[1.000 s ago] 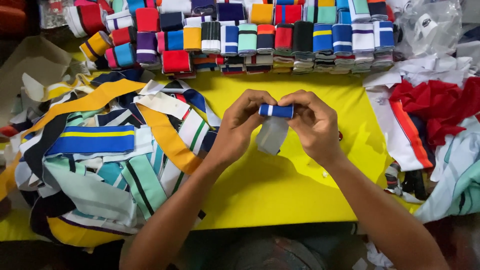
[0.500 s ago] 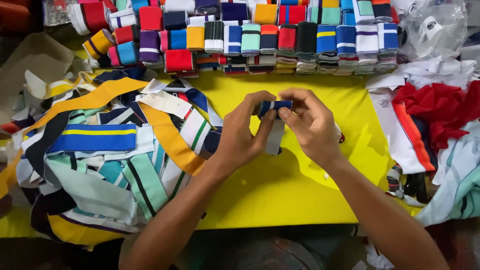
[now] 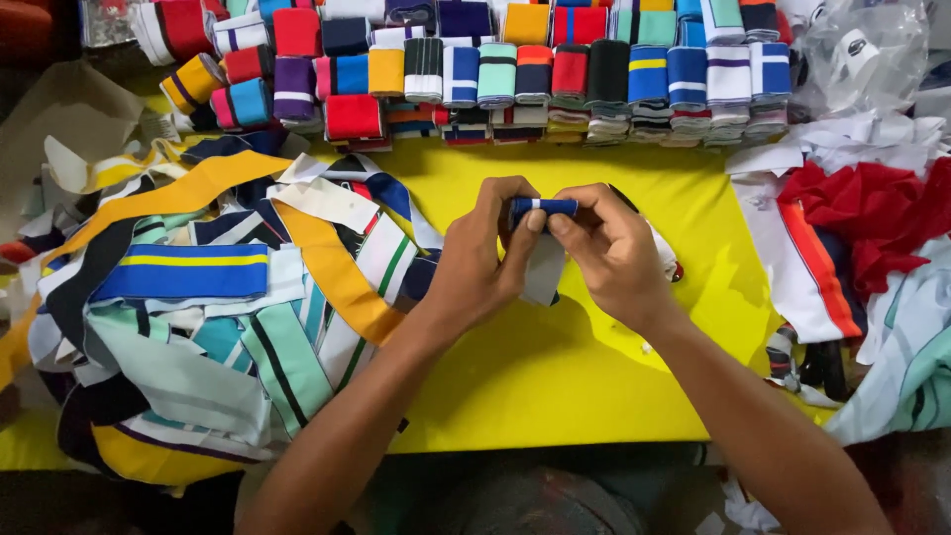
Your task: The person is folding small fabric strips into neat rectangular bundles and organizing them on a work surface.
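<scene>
Over the middle of the yellow bench (image 3: 555,376), you are pinching a soft, light blue-and-white striped knit fabric band (image 3: 543,207) by its folded top edge between your left hand (image 3: 482,260) and right hand (image 3: 614,256), its limp tail hanging below.

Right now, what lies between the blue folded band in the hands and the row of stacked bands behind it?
In the head view, only bare yellow table lies between the blue band and the stacked row.

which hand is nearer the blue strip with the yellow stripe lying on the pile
Left. The left hand sits just right of the pile, with the blue strip with the yellow stripe further left. The right hand is farther right, beyond the left hand.
</scene>
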